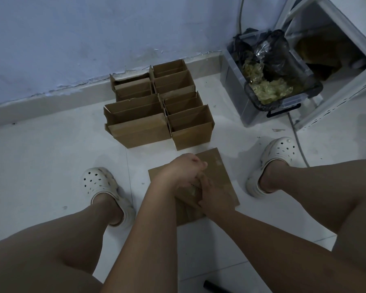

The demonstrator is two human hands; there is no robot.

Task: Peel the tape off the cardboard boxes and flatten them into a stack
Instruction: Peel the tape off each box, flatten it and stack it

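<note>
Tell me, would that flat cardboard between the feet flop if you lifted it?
Probably mostly stiff: the flattened cardboard lies level with straight edges. Likely light, since it looks thin. It could slide easily on the smooth tiled floor.

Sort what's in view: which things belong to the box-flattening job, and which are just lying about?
Job: flattened cardboard; standing open boxes; tape scraps in the lined bin; left hand and right hand over the cardboard.
Lying about: metal shelf; floor cable; dark object at bottom edge.
</note>
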